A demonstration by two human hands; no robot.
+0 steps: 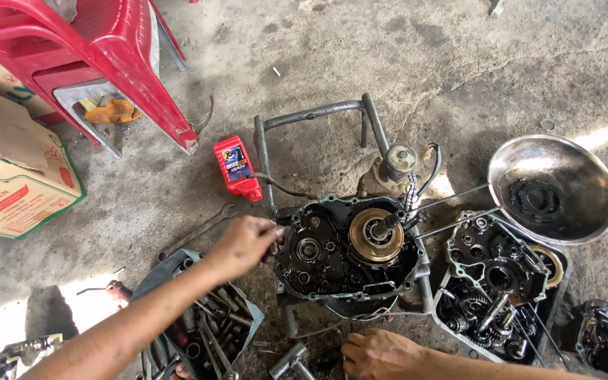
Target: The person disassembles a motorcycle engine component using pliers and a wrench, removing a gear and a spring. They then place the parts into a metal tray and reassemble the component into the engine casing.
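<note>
The left hand point(244, 246) has its grip closed at the left edge of the open engine case point(346, 246), but what the fingers pinch is hidden. The right hand point(381, 354) rests flat on the floor point(388, 63) below the case, fingers apart, holding nothing. The case sits on a metal frame point(318, 116), between a tray of tools point(209, 327) and a tray of gears point(497, 288).

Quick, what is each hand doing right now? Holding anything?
Left hand: curled at the left edge of the open engine case; whether it grips something cannot be told.
Right hand: resting knuckles-up on the floor, nothing visible in it.
</note>
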